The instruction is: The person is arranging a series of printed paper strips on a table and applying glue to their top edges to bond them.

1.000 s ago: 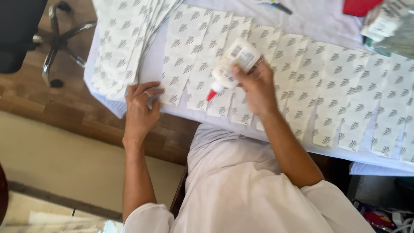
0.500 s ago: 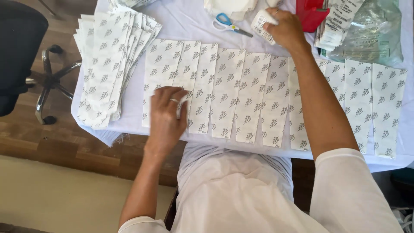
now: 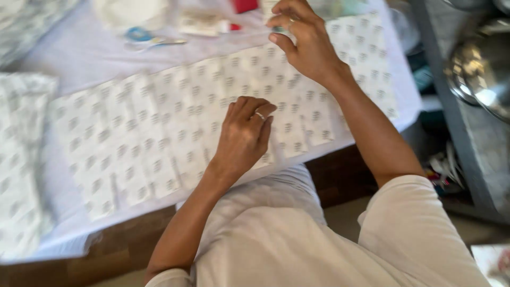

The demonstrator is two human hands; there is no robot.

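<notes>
1. Curled loosely, the left hand (image 3: 245,135) presses its fingertips on the row of printed paper strips (image 3: 159,133) near the table's (image 3: 79,53) front edge, holding nothing.
2. Half a second ago it lay flatter.
3. At the far edge, the right hand (image 3: 303,42) pinches a small blurred item.

white patterned paper strips (image 3: 175,127), flat, overlapping in a row

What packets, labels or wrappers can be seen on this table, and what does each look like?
Row of flat white paper packets with grey printed marks: side by side across the white-covered table, under the left hand.
Stack of the same white paper packets: left edge, blurred.
Small white packet with a red end: far side, beside blue-handled scissors.
Right hand: what it grips is unclear.
</notes>
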